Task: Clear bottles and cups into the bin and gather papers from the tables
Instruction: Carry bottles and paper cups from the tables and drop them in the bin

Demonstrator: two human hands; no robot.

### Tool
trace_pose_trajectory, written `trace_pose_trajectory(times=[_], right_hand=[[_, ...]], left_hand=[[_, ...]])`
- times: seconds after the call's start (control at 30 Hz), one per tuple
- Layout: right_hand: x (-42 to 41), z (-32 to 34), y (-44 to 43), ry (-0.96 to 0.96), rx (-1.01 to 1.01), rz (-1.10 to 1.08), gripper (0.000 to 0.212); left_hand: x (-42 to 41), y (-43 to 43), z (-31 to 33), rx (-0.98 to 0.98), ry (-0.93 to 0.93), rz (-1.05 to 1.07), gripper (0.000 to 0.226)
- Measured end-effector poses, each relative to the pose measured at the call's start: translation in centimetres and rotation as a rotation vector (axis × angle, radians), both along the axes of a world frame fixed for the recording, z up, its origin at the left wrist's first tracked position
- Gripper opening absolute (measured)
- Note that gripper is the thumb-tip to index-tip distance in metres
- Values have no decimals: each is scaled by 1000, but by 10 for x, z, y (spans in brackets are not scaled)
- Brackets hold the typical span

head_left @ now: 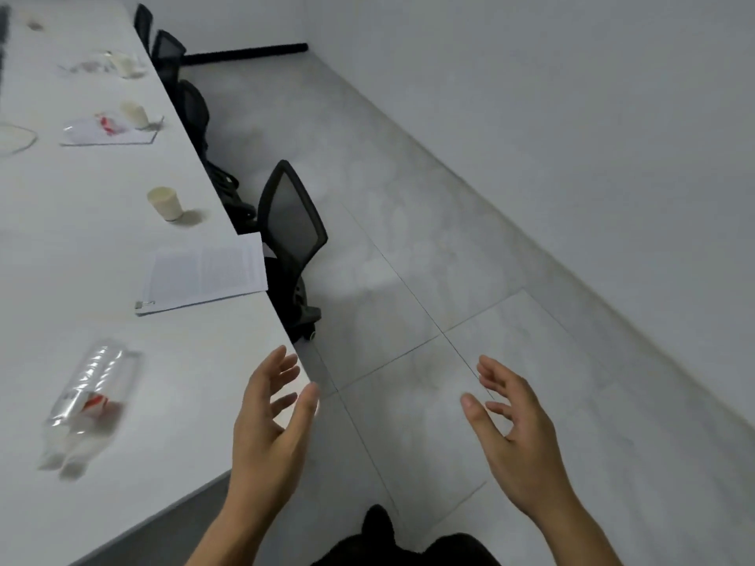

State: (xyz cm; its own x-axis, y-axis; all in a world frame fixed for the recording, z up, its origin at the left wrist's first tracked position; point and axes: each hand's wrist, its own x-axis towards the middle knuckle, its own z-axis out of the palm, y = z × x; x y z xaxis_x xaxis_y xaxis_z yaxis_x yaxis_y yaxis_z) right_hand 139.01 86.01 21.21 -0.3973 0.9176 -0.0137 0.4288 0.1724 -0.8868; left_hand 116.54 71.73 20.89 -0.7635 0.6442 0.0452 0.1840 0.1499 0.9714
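- A clear plastic bottle (88,396) with a red-and-white label lies on its side on the white worktop (53,247), near the corner and to the left of the left hand (269,418); it is the closest item to clear, so it looks like the first pick.
- Both hands are empty with fingers spread apart; the left hand hovers over the worktop's near corner, while the right hand (514,426) hangs over the floor (408,247), well clear of the worktop.
- To take the bottle well, I would reach left and wrap the fingers around its ribbed middle, since a light round bottle may roll when nudged.
- Beyond it, stapled papers (204,273) lie at the worktop's right edge, one corner just over it; sliding them inward before lifting seems safer.
- A paper cup (165,203) stands further along, then more cups, bottles and paper, blurred.
- Black mesh chairs (292,234) crowd the worktop's right side; the tiled floor beside them is open. No bin is in view.
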Motion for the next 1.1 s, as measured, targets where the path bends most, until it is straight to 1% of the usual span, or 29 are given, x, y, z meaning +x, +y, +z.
trace_pose_trajectory(times=[0.1,0.17,0.3,0.47,0.6,0.7,0.8,0.87,0.93,1.03,1.1], right_hand=[[-52,9,38,34,2,76,50],[-90,6,57,37,-13,144,50],[-159,-20,79,-19,-75,348,49],[-259,-49,95,-56,-175,579,49],[-346,-57,95,-46,-251,738,50],[-411,-62,90,-37,-225,867,47],[-453,-65,82,-94,-191,927,48],[-471,-68,76,-124,-178,940,48],[-490,-75,69,-158,-157,937,48],[-511,-90,50,-222,-137,905,48],[-518,-102,35,-273,-152,875,48]], left_hand=[[-32,17,12,8,23,79,50],[-52,21,11,-11,47,148,52],[-85,15,-11,-61,-20,349,52],[-125,-2,-29,-182,-97,592,52],[-171,-16,-18,-267,-82,732,51],[-211,-21,-18,-287,-58,817,50],[-239,-29,-32,-287,-121,899,47],[-253,-32,-48,-288,-224,912,46],[-270,-33,-71,-307,-333,882,52],[-299,-42,-110,-434,-410,811,74],[-320,-47,-134,-581,-446,749,89]])
